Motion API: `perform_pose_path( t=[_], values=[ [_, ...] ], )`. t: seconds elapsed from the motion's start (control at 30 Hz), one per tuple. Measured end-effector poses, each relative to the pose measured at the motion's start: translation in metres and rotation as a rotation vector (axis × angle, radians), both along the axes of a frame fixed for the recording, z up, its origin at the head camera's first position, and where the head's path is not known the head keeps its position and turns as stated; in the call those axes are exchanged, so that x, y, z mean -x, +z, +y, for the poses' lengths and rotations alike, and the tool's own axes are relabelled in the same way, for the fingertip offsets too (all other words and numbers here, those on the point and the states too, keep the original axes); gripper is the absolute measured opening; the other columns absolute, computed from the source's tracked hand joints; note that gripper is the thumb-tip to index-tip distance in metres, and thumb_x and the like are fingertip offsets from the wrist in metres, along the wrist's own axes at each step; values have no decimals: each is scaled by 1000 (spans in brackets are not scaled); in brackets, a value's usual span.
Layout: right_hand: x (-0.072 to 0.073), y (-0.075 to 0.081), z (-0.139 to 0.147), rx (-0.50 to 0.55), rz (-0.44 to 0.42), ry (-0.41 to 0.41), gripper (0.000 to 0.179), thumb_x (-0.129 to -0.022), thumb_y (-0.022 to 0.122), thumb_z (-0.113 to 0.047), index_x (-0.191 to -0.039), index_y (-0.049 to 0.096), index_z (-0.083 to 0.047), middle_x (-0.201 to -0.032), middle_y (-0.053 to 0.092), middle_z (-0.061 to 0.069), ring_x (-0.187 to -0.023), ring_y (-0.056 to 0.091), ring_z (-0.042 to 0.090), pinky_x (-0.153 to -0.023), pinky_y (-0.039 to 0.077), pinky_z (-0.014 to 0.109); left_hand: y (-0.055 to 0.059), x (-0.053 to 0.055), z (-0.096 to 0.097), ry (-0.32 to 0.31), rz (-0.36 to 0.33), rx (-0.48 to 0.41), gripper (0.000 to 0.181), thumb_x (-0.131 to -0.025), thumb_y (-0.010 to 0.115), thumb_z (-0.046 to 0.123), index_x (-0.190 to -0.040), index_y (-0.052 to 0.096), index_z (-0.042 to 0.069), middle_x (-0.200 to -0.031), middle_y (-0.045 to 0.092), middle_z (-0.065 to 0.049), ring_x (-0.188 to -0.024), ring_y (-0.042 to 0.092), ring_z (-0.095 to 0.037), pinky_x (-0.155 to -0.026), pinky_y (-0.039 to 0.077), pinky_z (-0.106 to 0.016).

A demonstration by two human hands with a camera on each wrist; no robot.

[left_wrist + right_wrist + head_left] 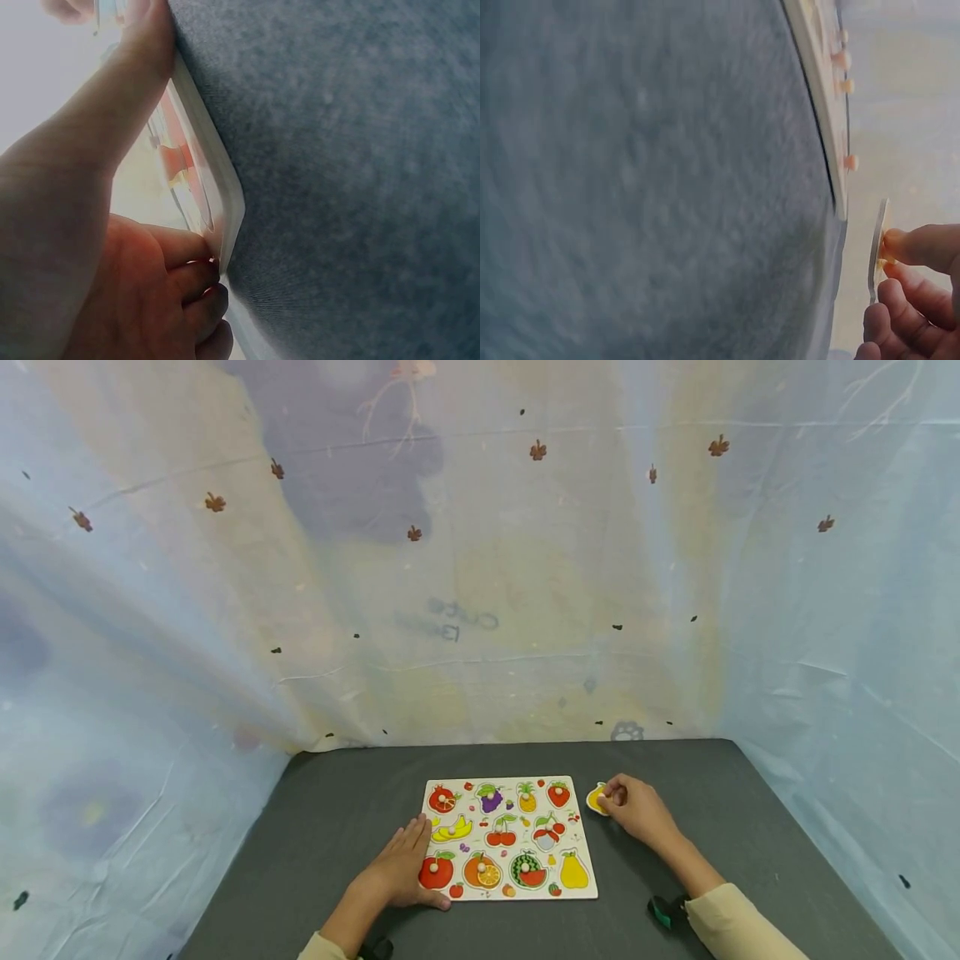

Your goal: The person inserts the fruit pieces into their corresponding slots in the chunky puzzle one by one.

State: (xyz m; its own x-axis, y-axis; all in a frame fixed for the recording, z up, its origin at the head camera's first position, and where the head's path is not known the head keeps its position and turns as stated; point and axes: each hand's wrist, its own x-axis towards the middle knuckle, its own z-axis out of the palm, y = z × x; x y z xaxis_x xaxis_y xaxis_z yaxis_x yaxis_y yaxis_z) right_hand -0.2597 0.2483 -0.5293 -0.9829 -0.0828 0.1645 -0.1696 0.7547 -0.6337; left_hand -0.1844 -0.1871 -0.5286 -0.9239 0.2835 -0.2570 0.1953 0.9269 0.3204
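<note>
A white puzzle board [525, 896] printed with fruit lies flat on the dark table. My left hand [401, 864] rests at its near left corner, fingers extended along the left edge and thumb at the near edge. In the left wrist view, the board's rim [234, 199] shows between thumb and fingers. Just off the board's right side, my right hand [637, 806] pinches a yellow pear-shaped puzzle piece [594, 798] by its small knob. The right wrist view shows this thin piece [875, 255] edge-on, tilted upright, with thumb and fingertips behind it.
Knobbed pieces sit in most fruit shapes, among them an orange [480, 870] and a watermelon [528, 870]. A yellow pear shape [574, 872] at the board's near right shows no knob. A patterned curtain [480, 568] hangs behind and beside the grey tabletop [337, 810].
</note>
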Motion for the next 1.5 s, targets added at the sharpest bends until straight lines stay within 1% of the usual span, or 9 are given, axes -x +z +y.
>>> perform_pose_path(
  t=[0.17,0.27,0.6,0.8,0.97,1.3,1.5],
  values=[
    [-10,2,-5,30,9,42,15,-97,82,-17,-99,69,-9,-79,58,0,-67,50,14,-60,41,27,1,-1,0,9,-3,-13,136,-70,95,62,-166,27,-6,-175,23,-24,-163,20,-40,-133,16,-56],
    [-15,2,-7,29,18,74,15,-97,82,-17,-98,69,-10,-78,57,-1,-66,49,12,-59,41,26,1,-1,0,11,-3,-22,136,-70,95,62,-166,28,-6,-175,23,-24,-163,20,-40,-133,16,-56],
    [-29,1,-12,7,-12,166,15,-95,84,-16,-98,69,-13,-78,56,-5,-66,48,8,-59,42,25,-2,-1,-1,5,1,-21,137,-70,95,63,-166,26,-7,-175,23,-24,-163,21,-40,-133,17,-56],
    [-37,-1,-17,-19,-18,253,13,-97,81,-20,-99,69,-16,-79,55,-7,-65,48,6,-58,43,25,-6,1,-2,12,2,-17,137,-69,95,63,-166,27,-6,-175,23,-24,-163,21,-40,-133,17,-56],
    [-45,-1,-21,-27,-15,314,16,-96,83,-23,-97,68,-18,-78,55,-9,-64,48,3,-56,42,24,-5,1,-2,11,1,-10,138,-69,95,64,-167,26,-6,-176,22,-23,-163,20,-39,-133,17,-56],
    [-58,-2,-26,-50,-88,434,17,-96,83,-27,-95,67,-20,-77,56,-10,-63,48,3,-55,42,25,-5,1,-1,10,-2,-25,137,-70,95,63,-166,26,-6,-176,22,-24,-163,19,-40,-133,16,-56],
    [-62,-3,-31,-43,-110,453,17,-96,84,-27,-95,67,-21,-76,56,-10,-63,49,3,-55,42,25,-5,1,-1,10,-4,-23,138,-70,95,63,-167,25,-7,-176,21,-24,-163,20,-40,-133,17,-57]
  ],
)
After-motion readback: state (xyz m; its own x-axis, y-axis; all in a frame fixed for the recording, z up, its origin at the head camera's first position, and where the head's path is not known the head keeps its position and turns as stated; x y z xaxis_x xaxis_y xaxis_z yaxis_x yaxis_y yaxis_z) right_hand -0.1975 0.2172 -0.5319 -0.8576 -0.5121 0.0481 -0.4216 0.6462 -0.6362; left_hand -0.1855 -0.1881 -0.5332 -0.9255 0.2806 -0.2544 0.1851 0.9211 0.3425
